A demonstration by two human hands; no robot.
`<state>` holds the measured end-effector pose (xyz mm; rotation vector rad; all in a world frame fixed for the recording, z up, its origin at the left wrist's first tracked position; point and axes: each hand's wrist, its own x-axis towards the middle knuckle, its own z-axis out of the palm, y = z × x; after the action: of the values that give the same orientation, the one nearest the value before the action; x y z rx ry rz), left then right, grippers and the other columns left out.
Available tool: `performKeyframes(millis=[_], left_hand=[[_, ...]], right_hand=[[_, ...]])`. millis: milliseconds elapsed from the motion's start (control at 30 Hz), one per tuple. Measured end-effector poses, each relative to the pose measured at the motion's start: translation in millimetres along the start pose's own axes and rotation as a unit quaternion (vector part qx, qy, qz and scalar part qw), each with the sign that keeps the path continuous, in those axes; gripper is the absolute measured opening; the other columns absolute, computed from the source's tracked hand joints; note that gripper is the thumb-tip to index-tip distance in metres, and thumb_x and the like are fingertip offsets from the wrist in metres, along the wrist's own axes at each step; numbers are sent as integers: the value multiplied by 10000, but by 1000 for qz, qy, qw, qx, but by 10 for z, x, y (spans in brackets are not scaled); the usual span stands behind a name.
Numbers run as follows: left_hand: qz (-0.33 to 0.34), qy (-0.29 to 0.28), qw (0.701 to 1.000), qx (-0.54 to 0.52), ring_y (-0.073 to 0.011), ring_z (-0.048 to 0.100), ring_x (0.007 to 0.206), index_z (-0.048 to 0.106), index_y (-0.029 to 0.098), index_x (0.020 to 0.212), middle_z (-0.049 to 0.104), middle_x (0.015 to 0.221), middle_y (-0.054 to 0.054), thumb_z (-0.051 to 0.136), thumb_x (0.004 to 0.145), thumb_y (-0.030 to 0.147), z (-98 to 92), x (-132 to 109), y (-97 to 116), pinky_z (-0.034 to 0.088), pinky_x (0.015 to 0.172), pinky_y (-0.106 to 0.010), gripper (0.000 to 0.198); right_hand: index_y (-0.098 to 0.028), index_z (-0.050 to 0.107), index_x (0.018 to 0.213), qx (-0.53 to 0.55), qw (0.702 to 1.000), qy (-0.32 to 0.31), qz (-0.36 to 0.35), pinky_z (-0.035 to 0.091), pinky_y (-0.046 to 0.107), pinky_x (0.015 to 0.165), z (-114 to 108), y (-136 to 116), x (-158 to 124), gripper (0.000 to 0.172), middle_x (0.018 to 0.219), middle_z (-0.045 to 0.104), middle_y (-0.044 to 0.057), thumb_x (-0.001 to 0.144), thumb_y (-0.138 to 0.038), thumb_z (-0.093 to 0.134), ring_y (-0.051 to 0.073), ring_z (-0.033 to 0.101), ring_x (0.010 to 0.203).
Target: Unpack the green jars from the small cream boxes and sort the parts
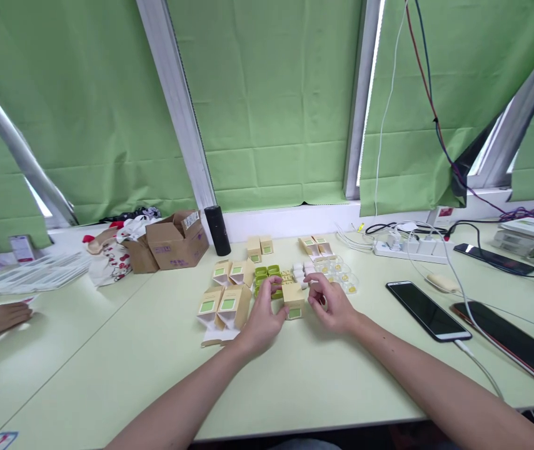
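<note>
A small cream carton (292, 295) with a green window stands on the table between my hands. My left hand (266, 315) grips its left side, fingers behind and thumb at the front. Just right of it is my right hand (332, 304), with curled fingers and a gap between index finger and thumb; nothing shows in it. Open cartons (229, 300) with green windows stand to the left. Beyond my hands are green square containers (261, 272), small cream pieces (286, 275), white round pieces (298, 272) and clear cups with yellow centres (342, 275).
More cartons (260, 245) stand farther back. At the back left are a brown cardboard box (177, 240) and a black cylinder (217, 231). Phones (429, 309), cables and a power strip (412, 250) lie to the right. Another person's hand (2, 320) rests at far left.
</note>
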<state>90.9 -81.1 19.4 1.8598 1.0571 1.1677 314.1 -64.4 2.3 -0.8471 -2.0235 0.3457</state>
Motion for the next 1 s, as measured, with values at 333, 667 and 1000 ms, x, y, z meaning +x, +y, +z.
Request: performKeyframes(millis=[333, 667, 1000], left_hand=[[10, 59, 998, 38, -215, 604, 1167, 486, 271, 1268, 599, 1305, -79, 549, 826, 57, -5, 3, -26, 487, 1064, -415, 495], [-6, 85, 995, 53, -197, 649, 991, 518, 263, 1227, 629, 1164, -74, 502, 947, 146, 3, 31, -109, 530, 927, -373, 303], [-12, 72, 996, 59, -204, 615, 981, 521, 258, 1221, 620, 1180, -73, 571, 860, 100, 7, 19, -70, 512, 897, -376, 397]], right_hand=[[-237, 462, 1231, -57, 998, -20, 14, 359, 268, 590, 19, 30, 20, 363, 696, 625, -57, 880, -167, 523, 158, 555, 568], [-245, 463, 1256, 14, 999, 26, 27, 457, 276, 623, 39, 83, 25, 335, 851, 715, -3, 932, -161, 486, 153, 620, 611], [-246, 459, 1268, 35, 998, 19, 46, 476, 270, 606, 45, 94, 45, 353, 924, 740, 19, 929, -150, 474, 145, 630, 589]])
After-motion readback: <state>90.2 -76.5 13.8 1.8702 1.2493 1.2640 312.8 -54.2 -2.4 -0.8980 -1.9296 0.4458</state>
